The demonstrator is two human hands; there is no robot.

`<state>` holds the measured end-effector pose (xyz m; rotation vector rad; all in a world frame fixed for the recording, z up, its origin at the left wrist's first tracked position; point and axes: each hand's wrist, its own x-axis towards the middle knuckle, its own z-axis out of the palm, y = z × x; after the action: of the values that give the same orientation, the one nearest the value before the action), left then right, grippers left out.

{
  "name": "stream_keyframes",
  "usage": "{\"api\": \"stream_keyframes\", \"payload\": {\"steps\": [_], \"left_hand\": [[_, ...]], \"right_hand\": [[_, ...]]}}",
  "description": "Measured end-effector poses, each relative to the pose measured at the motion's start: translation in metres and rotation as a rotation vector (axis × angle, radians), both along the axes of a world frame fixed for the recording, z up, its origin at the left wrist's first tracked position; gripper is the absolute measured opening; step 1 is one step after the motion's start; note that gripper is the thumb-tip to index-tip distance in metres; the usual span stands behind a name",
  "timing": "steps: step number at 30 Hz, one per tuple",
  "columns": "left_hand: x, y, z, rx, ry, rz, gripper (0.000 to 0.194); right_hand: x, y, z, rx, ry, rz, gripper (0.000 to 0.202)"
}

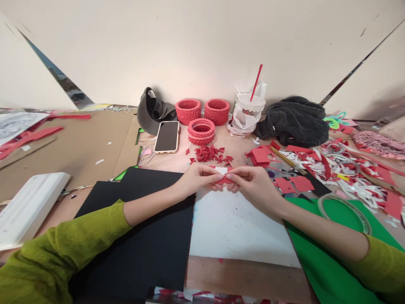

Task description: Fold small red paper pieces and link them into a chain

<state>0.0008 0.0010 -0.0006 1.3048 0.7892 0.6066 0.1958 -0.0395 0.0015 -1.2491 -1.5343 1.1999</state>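
A small red piece of paper (pixel 225 179) is pinched between both hands above the top of a white sheet (pixel 237 228). My left hand (pixel 202 179) holds its left side, fingers closed on it. On its right side, my right hand (pixel 248 179) grips it the same way. Part of the piece is hidden by the fingertips. Just beyond the hands lies a pile of small folded red pieces (pixel 209 154). Behind that stand red paper rings, one ring (pixel 201 137) in front of two taller ones (pixel 187 113). A stack of red squares (pixel 260 156) sits to the right.
A phone (pixel 167 137), a dark cap (pixel 148 114), a lidded cup (pixel 248 112) and dark cloth (pixel 294 120) stand behind. Black paper (pixel 136 228) lies left, green paper (pixel 319 236) and a tape roll (pixel 363 219) right. Red and white scraps (pixel 363 181) cover the far right.
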Motion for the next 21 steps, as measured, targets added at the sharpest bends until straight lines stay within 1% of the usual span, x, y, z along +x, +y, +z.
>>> {"api": "stream_keyframes", "payload": {"steps": [4, 12, 21], "left_hand": [[0.0008, 0.0005, 0.0002, -0.035, -0.008, 0.016, 0.024], [0.0016, -0.0007, 0.0026, -0.037, 0.007, 0.042, 0.022], [0.0004, -0.0004, -0.0047, -0.002, -0.007, 0.041, 0.019]], "right_hand": [[-0.001, 0.0014, -0.0012, -0.016, 0.034, 0.0, 0.019], [-0.0025, 0.0006, -0.0005, -0.017, 0.049, -0.017, 0.016], [-0.0021, -0.0007, 0.0026, -0.014, 0.005, 0.016, 0.015]]}}
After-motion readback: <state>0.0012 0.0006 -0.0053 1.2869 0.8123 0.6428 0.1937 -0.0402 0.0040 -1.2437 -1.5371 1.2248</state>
